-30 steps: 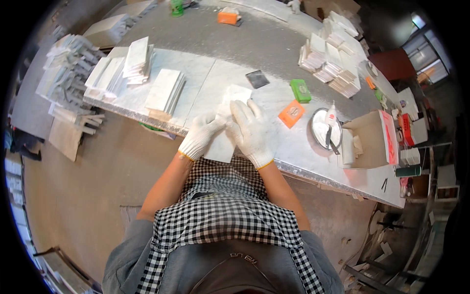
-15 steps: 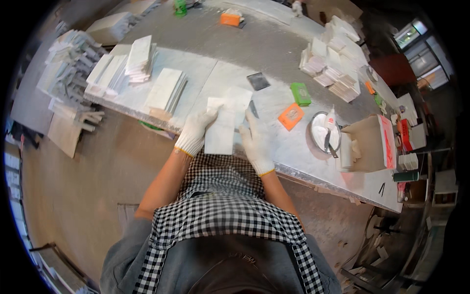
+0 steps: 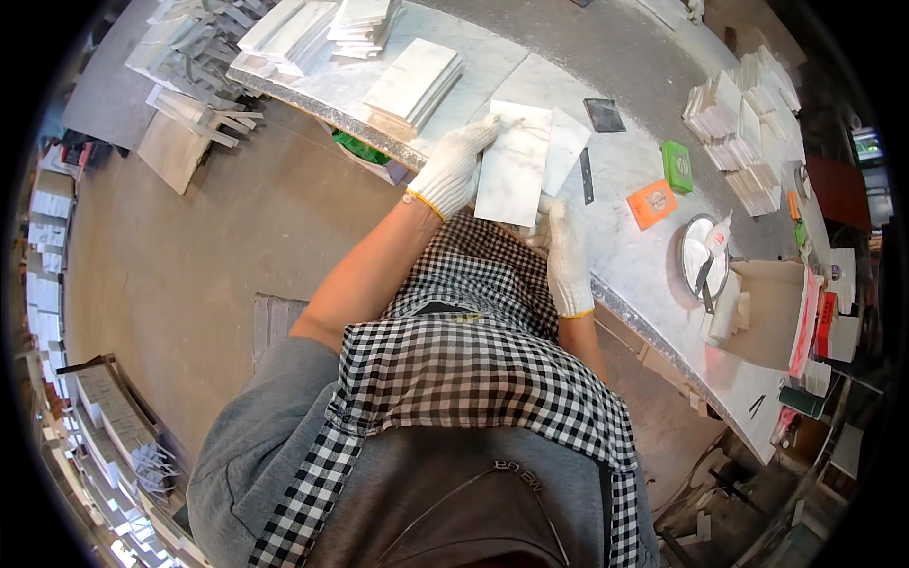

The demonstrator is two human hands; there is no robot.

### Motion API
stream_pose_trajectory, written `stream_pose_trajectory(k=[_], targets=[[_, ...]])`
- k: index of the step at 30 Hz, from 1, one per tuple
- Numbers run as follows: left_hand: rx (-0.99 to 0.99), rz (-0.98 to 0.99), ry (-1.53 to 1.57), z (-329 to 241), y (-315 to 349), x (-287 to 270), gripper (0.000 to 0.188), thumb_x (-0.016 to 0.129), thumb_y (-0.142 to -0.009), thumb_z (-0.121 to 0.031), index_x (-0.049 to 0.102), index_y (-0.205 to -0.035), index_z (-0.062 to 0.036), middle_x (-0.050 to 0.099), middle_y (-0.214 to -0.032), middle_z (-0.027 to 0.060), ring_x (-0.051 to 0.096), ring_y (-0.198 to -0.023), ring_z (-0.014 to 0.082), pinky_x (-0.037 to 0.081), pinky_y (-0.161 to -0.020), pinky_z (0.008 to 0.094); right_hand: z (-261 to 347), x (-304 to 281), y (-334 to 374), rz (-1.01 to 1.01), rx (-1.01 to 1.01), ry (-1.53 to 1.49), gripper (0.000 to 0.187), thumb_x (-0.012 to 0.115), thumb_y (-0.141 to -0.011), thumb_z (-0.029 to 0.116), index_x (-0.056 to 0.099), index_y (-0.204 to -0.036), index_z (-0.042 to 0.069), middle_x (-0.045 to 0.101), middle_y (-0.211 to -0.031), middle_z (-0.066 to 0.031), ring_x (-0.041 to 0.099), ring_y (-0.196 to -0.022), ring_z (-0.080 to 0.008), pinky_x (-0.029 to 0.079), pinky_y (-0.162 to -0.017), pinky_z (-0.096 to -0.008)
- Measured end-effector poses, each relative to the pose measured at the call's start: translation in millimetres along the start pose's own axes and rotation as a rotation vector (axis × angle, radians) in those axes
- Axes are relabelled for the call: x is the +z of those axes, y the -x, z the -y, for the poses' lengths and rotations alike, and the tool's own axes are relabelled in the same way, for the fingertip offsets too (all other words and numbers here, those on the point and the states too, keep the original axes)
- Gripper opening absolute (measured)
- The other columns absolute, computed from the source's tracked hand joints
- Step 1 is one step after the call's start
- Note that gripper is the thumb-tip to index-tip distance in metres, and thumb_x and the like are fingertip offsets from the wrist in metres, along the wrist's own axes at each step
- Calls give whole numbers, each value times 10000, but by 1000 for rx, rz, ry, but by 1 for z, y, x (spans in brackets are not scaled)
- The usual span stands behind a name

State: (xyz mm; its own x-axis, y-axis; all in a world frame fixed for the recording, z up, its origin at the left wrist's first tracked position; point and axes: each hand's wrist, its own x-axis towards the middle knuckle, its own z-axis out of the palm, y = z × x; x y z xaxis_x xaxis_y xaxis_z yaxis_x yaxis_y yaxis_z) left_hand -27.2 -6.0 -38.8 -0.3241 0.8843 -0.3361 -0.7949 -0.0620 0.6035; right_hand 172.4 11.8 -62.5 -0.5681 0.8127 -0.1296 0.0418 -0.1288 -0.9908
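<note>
A white, grey-veined marble tile [image 3: 513, 163] is tilted at the table's near edge. My left hand [image 3: 456, 168], in a knitted white glove, grips its left side, thumb on the face and the other fingers hidden behind. My right hand [image 3: 566, 256], gloved too, is closed at the tile's lower right corner; part of its fingers is hidden. Another pale tile [image 3: 566, 142] lies on the table partly behind the held one. To its right is a dark, narrow metal strip with holes [image 3: 587, 176], apart from both hands.
Tile stacks stand left [image 3: 415, 83] and right [image 3: 743, 123]. A black square plate [image 3: 603, 115], green box [image 3: 677, 167] and orange box [image 3: 651, 204] lie on the dusty table. Further right are a bowl with white paste [image 3: 696, 248] and an open carton [image 3: 772, 303].
My right hand has come away from the dark metal strip to the tile's near right corner. The held tile now overlaps the other less. The whole view has swung, shifting the table up and right.
</note>
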Motion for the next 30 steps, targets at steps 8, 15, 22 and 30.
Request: stream_pose_trajectory(k=[8,15,22,30], targets=[[-45,1,41,2,-8,-5,343,564,-1010,-198,572,-1221,72,656,-1156,179,666,-985,251,584,-849,401,18,3,2,50,49,75,379,565,-1004,351,668,-1031,-13,627,-803,-6,550,-719,-76,426,-639,-227],[31,-51,-316,-48,-9,-11,323,584,-997,-232,652,-1124,59,701,-1031,171,683,-909,221,582,-786,349,8,2,9,65,-29,308,293,594,-971,244,682,-1083,-12,656,-836,-62,591,-782,-124,477,-729,-276],[193,-100,-985,-158,-89,-61,486,661,-946,-311,617,-1293,26,679,-1199,179,586,-1174,258,431,-1037,346,-15,-19,-3,-270,-200,551,213,621,-952,212,710,-1069,59,708,-862,-104,675,-782,-219,524,-715,-353],[336,-232,-1511,-201,-158,-106,548,721,-811,-476,738,-1086,-3,678,-1174,213,563,-1209,309,421,-1046,364,-31,-18,-13,-358,-566,790,147,657,-911,177,726,-998,82,711,-885,-139,682,-791,-308,536,-711,-386]])
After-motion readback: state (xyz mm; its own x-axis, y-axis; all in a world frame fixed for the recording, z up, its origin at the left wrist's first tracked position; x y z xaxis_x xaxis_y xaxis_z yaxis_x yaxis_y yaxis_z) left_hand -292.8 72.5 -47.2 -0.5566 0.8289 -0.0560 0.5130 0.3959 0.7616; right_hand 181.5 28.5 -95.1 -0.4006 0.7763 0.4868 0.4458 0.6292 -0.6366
